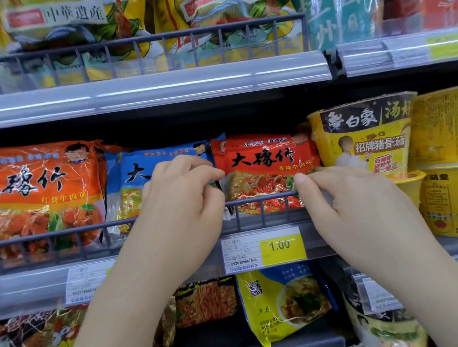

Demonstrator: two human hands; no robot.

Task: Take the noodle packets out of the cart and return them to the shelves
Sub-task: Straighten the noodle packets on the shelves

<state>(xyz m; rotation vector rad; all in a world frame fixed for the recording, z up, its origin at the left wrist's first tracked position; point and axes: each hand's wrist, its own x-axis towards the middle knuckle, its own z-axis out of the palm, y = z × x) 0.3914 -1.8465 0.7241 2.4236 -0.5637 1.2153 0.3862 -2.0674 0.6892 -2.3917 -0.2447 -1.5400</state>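
1. Two hands pinch the red packet (266,169): left hand (185,194) at its 9 o'clock edge, right hand (359,202) at its 4 o'clock corner
2. It stands behind the rail (60,237), blue packet (133,182) at 9 o'clock, cup (359,144) at 3 o'clock
3. Step: seating it on the shelf (31,284); the next move likely calls for squaring it upright, then letting go

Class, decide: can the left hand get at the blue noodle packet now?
Probably yes: the left hand is right in front of the blue packet, nothing between, but it must first release the red packet it pinches.
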